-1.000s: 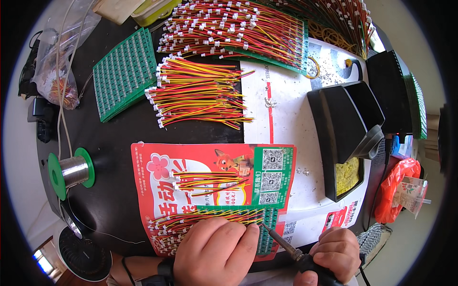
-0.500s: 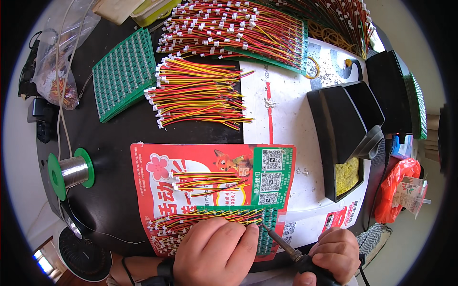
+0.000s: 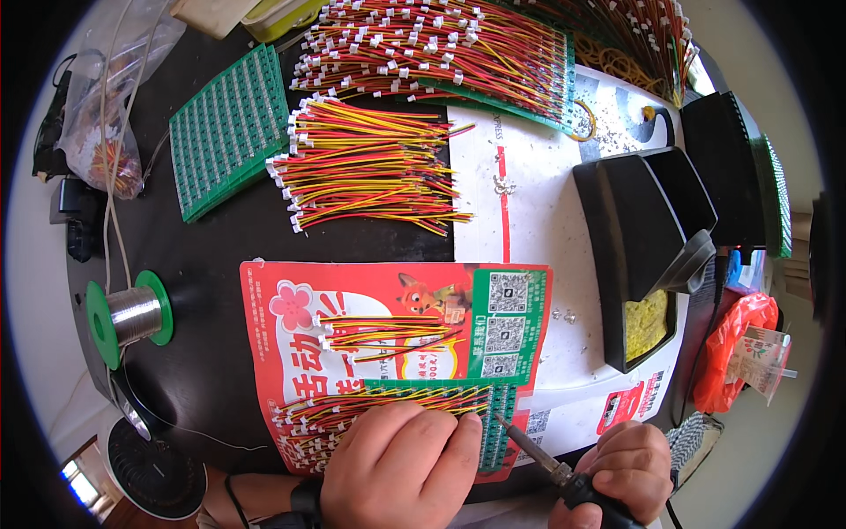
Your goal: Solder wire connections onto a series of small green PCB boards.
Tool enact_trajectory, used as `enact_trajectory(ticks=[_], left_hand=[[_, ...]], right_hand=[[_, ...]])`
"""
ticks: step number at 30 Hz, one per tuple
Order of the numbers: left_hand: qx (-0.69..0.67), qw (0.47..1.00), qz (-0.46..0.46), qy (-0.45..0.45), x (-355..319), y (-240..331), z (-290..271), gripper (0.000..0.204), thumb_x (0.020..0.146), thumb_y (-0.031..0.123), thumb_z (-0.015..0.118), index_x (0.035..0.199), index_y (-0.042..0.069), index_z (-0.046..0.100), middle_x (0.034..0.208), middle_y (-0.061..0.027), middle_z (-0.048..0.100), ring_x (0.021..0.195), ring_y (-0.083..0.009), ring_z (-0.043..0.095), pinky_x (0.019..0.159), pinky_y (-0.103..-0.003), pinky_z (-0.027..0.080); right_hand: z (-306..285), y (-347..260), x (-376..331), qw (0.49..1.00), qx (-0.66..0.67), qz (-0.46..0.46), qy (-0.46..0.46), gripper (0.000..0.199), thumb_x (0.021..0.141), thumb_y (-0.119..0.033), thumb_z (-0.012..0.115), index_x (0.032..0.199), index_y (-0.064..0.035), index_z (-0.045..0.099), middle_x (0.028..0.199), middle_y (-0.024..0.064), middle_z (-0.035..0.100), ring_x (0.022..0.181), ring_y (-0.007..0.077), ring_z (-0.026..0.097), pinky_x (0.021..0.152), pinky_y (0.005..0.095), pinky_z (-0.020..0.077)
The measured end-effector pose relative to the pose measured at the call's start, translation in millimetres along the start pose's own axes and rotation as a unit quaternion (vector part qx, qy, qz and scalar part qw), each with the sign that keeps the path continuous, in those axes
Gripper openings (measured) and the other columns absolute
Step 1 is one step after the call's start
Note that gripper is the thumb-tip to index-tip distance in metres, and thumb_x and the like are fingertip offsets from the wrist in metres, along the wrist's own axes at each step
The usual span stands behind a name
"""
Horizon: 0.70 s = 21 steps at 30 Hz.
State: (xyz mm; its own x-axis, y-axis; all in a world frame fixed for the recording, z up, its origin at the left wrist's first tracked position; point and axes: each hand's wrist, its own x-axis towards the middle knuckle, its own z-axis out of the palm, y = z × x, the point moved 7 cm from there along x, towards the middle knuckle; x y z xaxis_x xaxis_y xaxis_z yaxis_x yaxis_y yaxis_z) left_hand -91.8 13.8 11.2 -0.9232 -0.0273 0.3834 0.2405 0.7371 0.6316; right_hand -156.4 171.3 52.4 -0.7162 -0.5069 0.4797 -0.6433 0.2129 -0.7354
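My right hand (image 3: pixel 627 472) is closed round the dark handle of a soldering iron (image 3: pixel 534 450). The iron's tip points up and left, at the right part of a green circuit board panel (image 3: pixel 499 439). My left hand (image 3: pixel 401 463) lies over the panel, its fingers curled and pressed together on red, yellow and black connector wires (image 3: pixel 379 401). The fingertips and the wire ends under them are partly hidden. White plugs sit at the wires' left ends. Beneath the panel is a red printed sheet (image 3: pixel 269 353), with a few loose wires (image 3: pixel 388 333) just beyond the panel.
A larger wire bundle (image 3: pixel 370 167) lies farther back, beside stacked green panels (image 3: pixel 229 132). Wired panels (image 3: pixel 432 53) fill the far side. On the right stands a black iron stand (image 3: pixel 608 256) with a yellow sponge (image 3: pixel 646 326). A solder spool (image 3: pixel 132 316) is at left.
The soldering iron and my right hand have shifted slightly right and down, drawing the tip away from my left fingertips. My left hand stays in nearly the same place.
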Motion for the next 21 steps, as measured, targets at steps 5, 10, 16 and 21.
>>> enact_trajectory(ticks=[5, 10, 16, 21], left_hand=[[-0.016, 1.0, -0.009, 0.014, 0.2, -1.4, 0.0, 0.016, 0.078, -0.005, 0.072, 0.094, -0.006, 0.07, 0.088, -0.0144, 0.063, 0.078, -0.0308, 0.063, 0.07, -0.038, 0.053], [-0.023, 1.0, -0.021, 0.002, 1.9, -3.8, -1.7, 0.017, 0.077, -0.006, 0.072, 0.094, -0.006, 0.069, 0.089, -0.0143, 0.063, 0.078, -0.0305, 0.062, 0.069, -0.038, 0.052], [-0.021, 1.0, 0.007, -0.009, 1.8, -2.6, -0.8, 0.019, 0.079, -0.004, 0.07, 0.097, -0.007, 0.068, 0.089, -0.0152, 0.062, 0.078, -0.0304, 0.063, 0.069, -0.038, 0.053], [0.021, 0.999, 0.04, 0.014, -0.8, 0.5, -0.7, 0.019, 0.08, -0.003, 0.069, 0.099, -0.009, 0.068, 0.09, -0.0161, 0.062, 0.079, -0.0306, 0.063, 0.071, -0.039, 0.055]], right_hand=[[1.8, 0.6, 0.9, 1.0, -0.005, 0.001, -0.006, 0.026, 0.086, -0.017, 0.07, 0.087, 0.0045, 0.057, 0.059, 0.0098, 0.053, 0.048, 0.0199, 0.049, 0.045, 0.0336, 0.0443], [3.5, 1.6, 0.8, 1.0, 0.0, 0.0, 0.002, 0.026, 0.086, -0.018, 0.071, 0.088, 0.0046, 0.057, 0.058, 0.0095, 0.052, 0.047, 0.0198, 0.049, 0.045, 0.0336, 0.0443], [4.5, 2.8, 0.4, 1.0, -0.002, 0.001, -0.003, 0.028, 0.086, -0.019, 0.072, 0.088, 0.005, 0.057, 0.058, 0.01, 0.053, 0.047, 0.0203, 0.05, 0.045, 0.0339, 0.0448], [5.0, 1.7, 3.6, 0.999, -0.001, 0.012, -0.03, 0.028, 0.086, -0.018, 0.072, 0.089, 0.0052, 0.057, 0.059, 0.0107, 0.054, 0.048, 0.0209, 0.051, 0.044, 0.034, 0.0447]])
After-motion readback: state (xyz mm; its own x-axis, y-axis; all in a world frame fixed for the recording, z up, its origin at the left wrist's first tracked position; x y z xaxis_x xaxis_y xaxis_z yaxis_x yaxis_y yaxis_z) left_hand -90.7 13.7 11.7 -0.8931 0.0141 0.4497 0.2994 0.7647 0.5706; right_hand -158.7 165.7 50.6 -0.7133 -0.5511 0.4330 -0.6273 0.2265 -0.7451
